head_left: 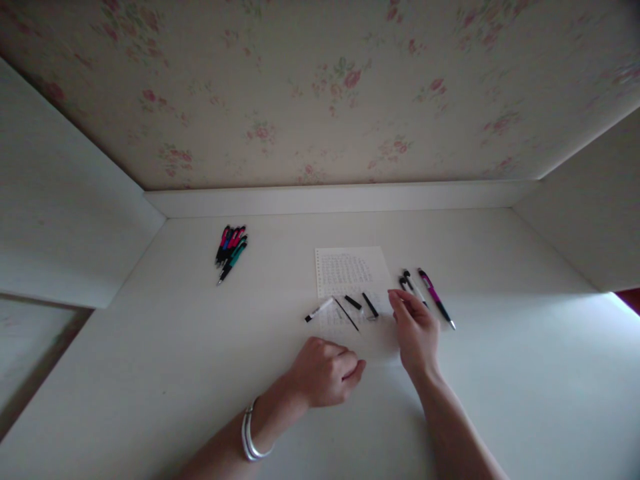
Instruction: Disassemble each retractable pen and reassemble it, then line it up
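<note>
My left hand rests on the white desk with its fingers curled into a loose fist; whether anything is inside I cannot see. My right hand lies on the lower right part of a written sheet of paper, fingers together and reaching toward a white and black pen. On the sheet lie taken-apart pen parts: a white barrel piece, a thin black refill and two short black pieces. A magenta pen lies just right of my right hand.
A bunch of several pink, blue and green pens lies at the far left of the white desk. White side panels enclose the desk left and right. Floral wallpaper rises behind a low white back ledge.
</note>
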Tool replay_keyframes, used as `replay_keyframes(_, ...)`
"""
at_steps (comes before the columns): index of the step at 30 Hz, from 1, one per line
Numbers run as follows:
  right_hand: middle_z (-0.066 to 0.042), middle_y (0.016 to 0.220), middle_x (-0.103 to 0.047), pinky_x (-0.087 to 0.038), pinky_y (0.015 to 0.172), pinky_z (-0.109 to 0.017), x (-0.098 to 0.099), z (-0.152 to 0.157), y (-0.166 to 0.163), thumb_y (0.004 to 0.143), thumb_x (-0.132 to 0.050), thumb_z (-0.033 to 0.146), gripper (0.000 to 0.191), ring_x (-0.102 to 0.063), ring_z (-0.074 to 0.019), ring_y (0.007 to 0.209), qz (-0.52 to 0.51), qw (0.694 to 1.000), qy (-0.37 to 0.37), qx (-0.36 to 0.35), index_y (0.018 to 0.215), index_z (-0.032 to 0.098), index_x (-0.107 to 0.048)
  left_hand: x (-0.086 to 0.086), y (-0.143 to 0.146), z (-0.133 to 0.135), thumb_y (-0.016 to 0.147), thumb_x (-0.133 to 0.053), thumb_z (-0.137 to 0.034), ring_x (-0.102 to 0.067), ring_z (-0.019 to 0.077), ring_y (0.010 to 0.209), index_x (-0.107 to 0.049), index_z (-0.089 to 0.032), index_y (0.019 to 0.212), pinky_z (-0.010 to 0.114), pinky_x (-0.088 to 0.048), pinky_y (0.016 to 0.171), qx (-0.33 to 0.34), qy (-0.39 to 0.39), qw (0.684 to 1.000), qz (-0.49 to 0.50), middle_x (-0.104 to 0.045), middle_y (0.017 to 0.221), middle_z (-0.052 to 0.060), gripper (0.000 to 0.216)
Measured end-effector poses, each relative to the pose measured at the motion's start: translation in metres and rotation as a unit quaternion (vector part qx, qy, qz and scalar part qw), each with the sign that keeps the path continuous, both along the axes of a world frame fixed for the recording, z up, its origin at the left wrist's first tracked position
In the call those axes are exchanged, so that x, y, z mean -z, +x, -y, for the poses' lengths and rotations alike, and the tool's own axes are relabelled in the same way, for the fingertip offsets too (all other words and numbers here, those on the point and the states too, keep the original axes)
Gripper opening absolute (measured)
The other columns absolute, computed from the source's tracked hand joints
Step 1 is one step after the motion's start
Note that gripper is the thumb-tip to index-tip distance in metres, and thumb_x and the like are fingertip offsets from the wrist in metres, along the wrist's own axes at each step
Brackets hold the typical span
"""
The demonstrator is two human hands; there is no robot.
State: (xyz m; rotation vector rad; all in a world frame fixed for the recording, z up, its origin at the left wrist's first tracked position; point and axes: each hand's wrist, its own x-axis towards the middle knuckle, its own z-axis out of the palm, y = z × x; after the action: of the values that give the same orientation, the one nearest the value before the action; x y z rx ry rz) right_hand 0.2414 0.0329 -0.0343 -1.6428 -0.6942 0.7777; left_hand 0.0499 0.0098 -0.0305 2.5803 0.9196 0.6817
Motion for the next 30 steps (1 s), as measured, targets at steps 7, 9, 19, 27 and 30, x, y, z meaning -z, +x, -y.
replay_keyframes(7,-0.002,0.069,-0.064,-0.033,0.050,-0.025,-0.0033,0.0005,-0.0011,0.074,-0.071,0.053,0.041,-0.048,-0.0128,0.056,0.017,1.000,-0.010,-0.008,0.093,0.016,-0.073,-0.0007,0.0001,-0.0006,0.089,-0.055,-0.024,-0.055,0.0115,0.043,-0.055,-0.019,0.055,0.025,-0.031,0.044,0.002,0.004,1.000,0.005,-0.060,0.048,-0.002,0.034)
replay_keyframes(9,-0.002,0.070,-0.065,-0.033,0.050,-0.025,-0.0042,0.0006,-0.0016,0.074,-0.070,0.053,0.041,-0.048,-0.0130,0.057,0.019,1.000,-0.012,-0.010,0.093,0.016,-0.073,-0.0012,0.0001,-0.0008,0.090,-0.055,-0.025,-0.055,0.0115,0.043,-0.056,-0.019,0.056,0.024,-0.032,0.044,0.003,0.005,1.000,0.002,-0.059,0.048,-0.001,0.035)
replay_keyframes(19,-0.002,0.071,-0.066,-0.037,0.054,-0.027,-0.0046,0.0000,-0.0018,0.074,-0.070,0.051,0.039,-0.052,-0.0150,0.061,0.035,0.999,-0.021,-0.010,0.091,0.016,-0.074,-0.0034,0.0001,-0.0006,0.089,-0.055,-0.024,-0.057,0.0124,0.044,-0.058,-0.019,0.056,0.026,-0.035,0.043,0.004,0.001,1.000,-0.007,-0.061,0.049,-0.001,0.033)
replay_keyframes(27,-0.003,0.075,-0.068,-0.038,0.056,-0.027,-0.0048,0.0002,-0.0008,0.076,-0.069,0.051,0.038,-0.054,-0.0157,0.063,0.055,0.998,-0.020,-0.022,0.092,0.017,-0.074,-0.0017,0.0003,-0.0008,0.088,-0.057,-0.023,-0.057,0.0123,0.044,-0.059,-0.019,0.058,0.025,-0.035,0.044,0.006,-0.003,1.000,0.000,-0.062,0.050,-0.001,0.031)
replay_keyframes(30,0.000,0.067,-0.064,-0.037,0.053,-0.026,-0.0062,0.0008,-0.0017,0.078,-0.067,0.052,0.038,-0.050,-0.0143,0.058,0.068,0.997,-0.030,-0.033,0.092,0.017,-0.073,-0.0010,0.0000,-0.0006,0.089,-0.056,-0.023,-0.057,0.0120,0.045,-0.059,-0.019,0.058,0.024,-0.036,0.045,0.006,-0.002,1.000,0.000,-0.061,0.050,-0.001,0.031)
